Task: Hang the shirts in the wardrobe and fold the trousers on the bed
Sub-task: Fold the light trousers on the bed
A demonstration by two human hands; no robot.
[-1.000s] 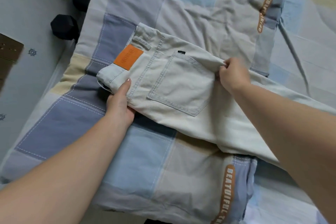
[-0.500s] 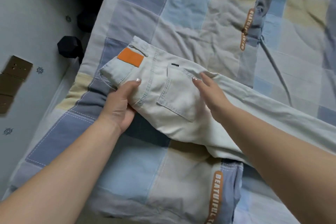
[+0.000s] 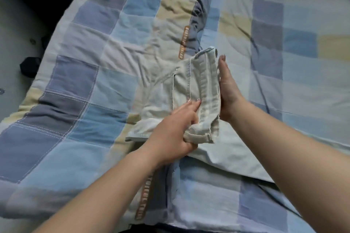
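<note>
Pale beige trousers (image 3: 161,98) lie on the patchwork quilt (image 3: 79,89) in the middle of the bed. Their waistband end is lifted and turned over toward the right, standing as a raised fold (image 3: 206,89). My left hand (image 3: 174,134) grips the near corner of that waistband, fingers on top and thumb underneath. My right hand (image 3: 227,91) has its fingers straight and presses flat against the right side of the raised fold. A trouser leg (image 3: 233,159) runs off to the lower right under my right forearm.
The quilt's left edge (image 3: 37,85) drops to a grey floor, where a dark object (image 3: 29,66) lies. Wide quilt stretches to the right and behind the trousers. An orange lettered strip (image 3: 182,43) marks the quilt beyond the trousers.
The waistband end, flat on the quilt before with its orange patch up, is now lifted and swung over to the right. My right hand went from the pocket to the fold's right side.
</note>
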